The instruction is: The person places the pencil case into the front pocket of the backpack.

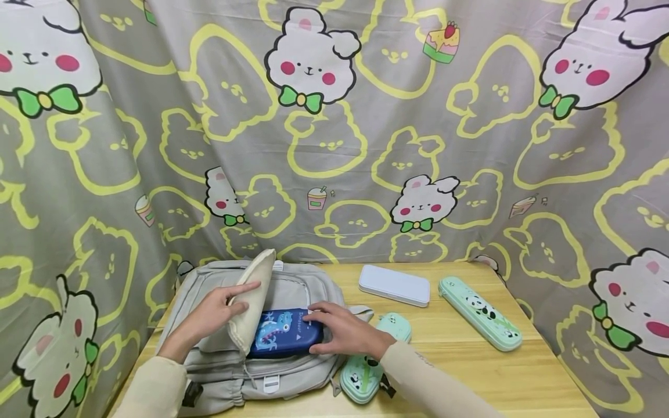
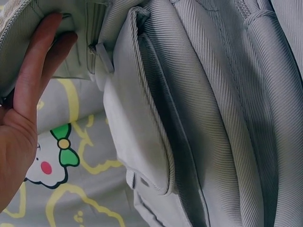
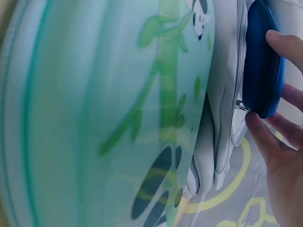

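A grey backpack point(image 1: 209, 371) lies on the wooden table with its front pocket unzipped. My left hand point(image 1: 216, 310) grips the raised cream pocket flap point(image 1: 255, 302); in the left wrist view, two fingers lie against its lining. Partly inside the pocket, below the flap, is a dark blue pencil case point(image 1: 284, 331) with a dinosaur picture. My right hand point(image 1: 345, 328) holds that case by its right end, thumb and fingers spread round its edges. The case's left end is hidden by the flap.
A green panda pencil case point(image 1: 360, 380) stands close beside the backpack, partly under my right forearm. Farther right lie a pale blue flat case point(image 1: 394, 284) and a long green panda case point(image 1: 481, 313). A patterned curtain point(image 1: 334, 145) hangs behind the table.
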`<state>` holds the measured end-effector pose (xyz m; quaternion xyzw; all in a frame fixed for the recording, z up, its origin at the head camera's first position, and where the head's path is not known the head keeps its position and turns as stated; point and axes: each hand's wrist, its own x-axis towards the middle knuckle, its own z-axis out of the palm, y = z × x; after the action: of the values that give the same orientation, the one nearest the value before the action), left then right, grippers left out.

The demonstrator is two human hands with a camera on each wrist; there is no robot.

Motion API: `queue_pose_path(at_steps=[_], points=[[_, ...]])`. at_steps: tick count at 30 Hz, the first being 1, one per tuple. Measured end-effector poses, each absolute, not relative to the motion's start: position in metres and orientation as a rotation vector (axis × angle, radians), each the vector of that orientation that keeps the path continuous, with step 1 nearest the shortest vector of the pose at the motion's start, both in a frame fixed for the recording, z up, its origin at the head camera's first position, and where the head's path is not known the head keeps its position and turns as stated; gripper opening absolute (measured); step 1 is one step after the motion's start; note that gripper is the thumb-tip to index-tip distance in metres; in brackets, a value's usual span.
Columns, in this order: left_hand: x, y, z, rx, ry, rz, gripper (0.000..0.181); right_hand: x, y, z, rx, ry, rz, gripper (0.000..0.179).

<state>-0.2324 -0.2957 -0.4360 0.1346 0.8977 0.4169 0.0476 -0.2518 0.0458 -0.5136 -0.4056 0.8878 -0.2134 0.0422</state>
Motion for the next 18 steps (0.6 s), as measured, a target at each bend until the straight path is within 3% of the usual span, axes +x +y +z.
queue_pose_path(at_steps=[18], points=[[-0.232, -0.294, -0.439, 0.369, 2.699, 1.348, 0.053, -0.259, 0.023, -0.511, -1.349, 2.721, -0.542, 0.064]])
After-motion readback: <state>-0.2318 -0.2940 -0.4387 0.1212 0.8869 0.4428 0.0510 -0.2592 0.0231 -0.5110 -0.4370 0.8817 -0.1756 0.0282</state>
